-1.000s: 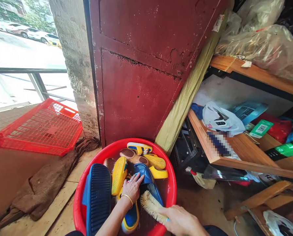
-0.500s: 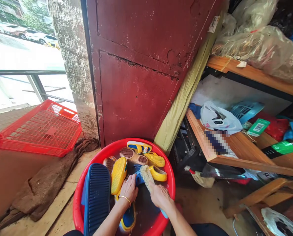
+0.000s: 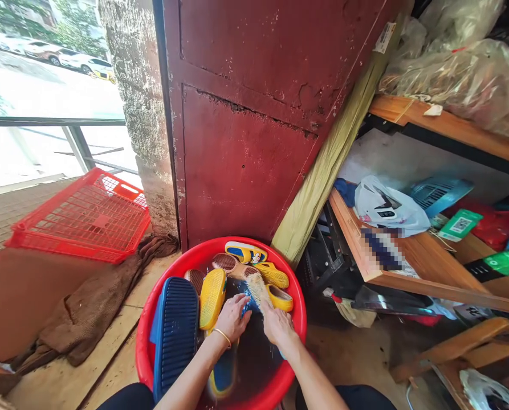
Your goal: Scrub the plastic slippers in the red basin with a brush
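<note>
My right hand [image 3: 279,329] is closed around a scrub brush [image 3: 258,290], its pale bristles against a blue shoe [image 3: 248,300] that is mostly hidden. My left hand [image 3: 233,318], with a gold bangle at the wrist, grips that blue shoe in the dark water. Both hands are over a red tub [image 3: 142,341]. Left of them, a big navy slipper [image 3: 175,336] leans sole-out beside a yellow slipper [image 3: 212,299]. A blurred blue-and-yellow slipper [image 3: 223,370] lies below my left wrist. A yellow clog [image 3: 280,298] rests right of the brush.
Tan shoes [image 3: 232,265] and a blue-yellow slipper [image 3: 246,252] crowd the tub's far side. Behind stands a dark red door [image 3: 245,171]. A red crate [image 3: 87,216] and brown cloth [image 3: 78,319] lie left. Wooden shelving [image 3: 412,282] with bags stands right.
The brush head has shifted slightly on the blue shoe, and drops of water now show around it. My left hand's fingers have spread a little. The whole view has moved slightly.
</note>
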`<state>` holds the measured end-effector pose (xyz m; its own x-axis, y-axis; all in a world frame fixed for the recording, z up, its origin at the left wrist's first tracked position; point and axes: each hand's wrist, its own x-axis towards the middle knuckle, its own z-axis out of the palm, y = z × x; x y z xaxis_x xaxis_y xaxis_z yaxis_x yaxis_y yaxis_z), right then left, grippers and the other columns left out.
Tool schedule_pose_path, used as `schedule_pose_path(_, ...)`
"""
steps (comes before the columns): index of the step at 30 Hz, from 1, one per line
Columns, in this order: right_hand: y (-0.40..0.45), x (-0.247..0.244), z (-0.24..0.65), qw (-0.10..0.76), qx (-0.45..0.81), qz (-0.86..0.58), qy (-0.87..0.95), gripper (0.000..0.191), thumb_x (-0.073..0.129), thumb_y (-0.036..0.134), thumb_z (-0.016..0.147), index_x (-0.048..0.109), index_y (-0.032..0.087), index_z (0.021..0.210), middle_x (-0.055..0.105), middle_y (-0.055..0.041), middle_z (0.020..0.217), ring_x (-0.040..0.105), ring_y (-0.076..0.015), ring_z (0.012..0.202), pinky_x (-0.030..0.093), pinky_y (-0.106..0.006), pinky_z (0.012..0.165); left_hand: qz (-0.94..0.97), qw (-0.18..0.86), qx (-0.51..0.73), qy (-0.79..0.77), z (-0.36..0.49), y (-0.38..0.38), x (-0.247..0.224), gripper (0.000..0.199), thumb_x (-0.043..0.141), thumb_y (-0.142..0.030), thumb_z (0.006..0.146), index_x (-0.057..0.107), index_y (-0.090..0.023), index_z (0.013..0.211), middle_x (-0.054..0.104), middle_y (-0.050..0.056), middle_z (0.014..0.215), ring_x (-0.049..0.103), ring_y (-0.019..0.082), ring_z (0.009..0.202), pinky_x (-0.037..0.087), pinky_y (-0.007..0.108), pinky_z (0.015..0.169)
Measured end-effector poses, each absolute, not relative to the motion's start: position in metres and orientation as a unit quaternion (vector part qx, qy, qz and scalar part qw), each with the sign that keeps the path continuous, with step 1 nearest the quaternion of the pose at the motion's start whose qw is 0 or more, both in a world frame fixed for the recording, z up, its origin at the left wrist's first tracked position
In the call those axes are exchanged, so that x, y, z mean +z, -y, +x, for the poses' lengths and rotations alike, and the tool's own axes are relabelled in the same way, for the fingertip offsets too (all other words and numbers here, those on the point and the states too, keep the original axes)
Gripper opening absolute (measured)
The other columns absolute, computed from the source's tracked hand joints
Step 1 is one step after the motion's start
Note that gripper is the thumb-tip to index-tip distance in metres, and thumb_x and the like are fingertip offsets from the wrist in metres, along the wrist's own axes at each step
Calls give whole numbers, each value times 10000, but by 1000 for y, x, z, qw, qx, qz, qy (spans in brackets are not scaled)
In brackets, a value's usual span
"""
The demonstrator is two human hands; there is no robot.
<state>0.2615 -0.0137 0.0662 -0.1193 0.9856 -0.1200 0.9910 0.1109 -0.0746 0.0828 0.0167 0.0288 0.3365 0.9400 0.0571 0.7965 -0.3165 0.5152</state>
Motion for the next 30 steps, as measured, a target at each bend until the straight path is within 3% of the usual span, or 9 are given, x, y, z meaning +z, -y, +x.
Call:
schedule_pose_path(4,26,55,284,15,-105,642,-760,624,366,207,969,336,253,1591,762,-120,1078,736,-296,960,529,-403,830,758,112,229,-601,44,-13,72,488,477,-315,921,578,-223,1389,576,135,1457,521,294,1341,400,473,1126)
schedule_pose_path(7,41,43,303,-25,-147,622,-769,627,375,215,969,332,257,1593,757,-96,1128,738,-276,989,530,-382,872,664,57,127,-735,9,-8,89,555,507,-307,899,521,-205,1444,497,163,1532,419,349,1420,342,568,1131)
schedule_pose_path(10,48,34,312,-55,-164,618,-767,613,388,218,972,356,252,1584,763,-83,1139,738,-255,1013,532,-348,894,611,98,13,-786,-9,-4,83,591,517,-305,877,513,-188,1456,386,201,1607,281,430,1491,340,725,1046)
schedule_pose_path(13,48,29,312,-90,-160,630,-754,595,401,214,976,385,247,1569,775,-78,1125,750,-234,987,540,-303,869,625,125,-61,-768,-10,2,67,690,572,-260,797,495,-226,1482,272,194,1664,133,438,1545,282,807,1027)
schedule_pose_path(17,49,28,310,-138,-166,623,-752,576,383,204,984,401,218,1560,773,-85,1148,751,-207,983,537,-270,880,662,99,-123,-733,0,13,54,961,727,-257,608,436,-286,1524,188,170,1691,38,452,1554,147,841,1055)
schedule_pose_path(20,52,31,310,-143,-165,631,-745,565,383,220,992,406,204,1557,777,-93,1131,746,-210,1002,534,-278,897,668,72,-134,-729,7,20,53,1026,778,-293,559,432,-283,1525,159,176,1695,28,447,1556,135,812,1080)
schedule_pose_path(23,53,32,310,-145,-168,640,-736,562,384,227,994,412,209,1555,764,-97,1171,742,-215,1019,538,-277,880,661,70,-90,-742,4,21,59,853,666,-288,679,461,-260,1507,201,170,1689,78,409,1562,217,775,1084)
schedule_pose_path(26,53,32,310,-145,-168,649,-728,543,412,230,983,469,224,1523,760,-96,1181,741,-219,1015,535,-283,876,634,110,49,-764,-12,20,74,732,554,-374,779,475,-233,1492,259,166,1674,135,406,1554,308,733,1084)
schedule_pose_path(30,51,31,307,-143,-169,657,-720,538,421,241,994,453,244,1531,771,-82,1152,742,-207,985,516,-284,882,620,245,327,-670,-29,21,101,783,486,-473,808,393,-195,1534,478,119,1562,409,343,1452,392,512,1156)
